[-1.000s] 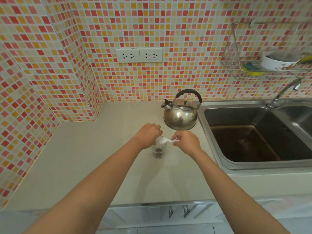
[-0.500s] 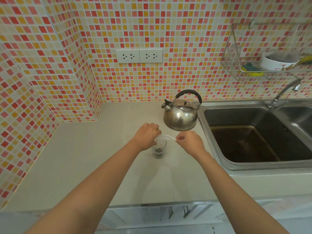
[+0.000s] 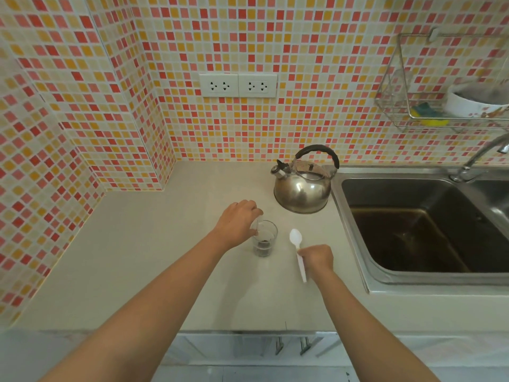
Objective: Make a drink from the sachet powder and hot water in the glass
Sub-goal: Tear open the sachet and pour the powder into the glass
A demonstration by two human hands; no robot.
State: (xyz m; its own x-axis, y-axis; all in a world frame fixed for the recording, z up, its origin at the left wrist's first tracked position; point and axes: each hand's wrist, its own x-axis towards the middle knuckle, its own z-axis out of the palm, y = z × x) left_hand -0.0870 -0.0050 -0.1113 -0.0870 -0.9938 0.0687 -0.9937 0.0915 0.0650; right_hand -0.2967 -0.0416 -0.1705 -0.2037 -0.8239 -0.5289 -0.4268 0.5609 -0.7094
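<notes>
head view: the glass (image 3: 264, 238) stands on the tabletop (image 3: 143, 260), in front of the kettle (image 3: 303, 186) and a little to its left, with a dark layer in its bottom, powder or liquid, i cannot tell which. the left hand (image 3: 237, 224) curls round the glass's left side and rim, and something thin and pale shows between its fingers at the rim, perhaps the sachet, too small to be sure. the right hand (image 3: 316, 259) pinches the handle of a white plastic spoon (image 3: 298, 252), bowl pointing away, just to the right of the glass and apart from it; whether the spoon touches the tabletop i cannot tell.

what could go wrong, as i judge it: the glass is small and light, so a pull from the left hand could tip it and spill the contents toward the sink (image 3: 413, 230). if hot water comes next, fingers at the rim could be scalded, and thin glass may crack. the spoon, held only by fingertips, could slip or drip on the tabletop.
</notes>
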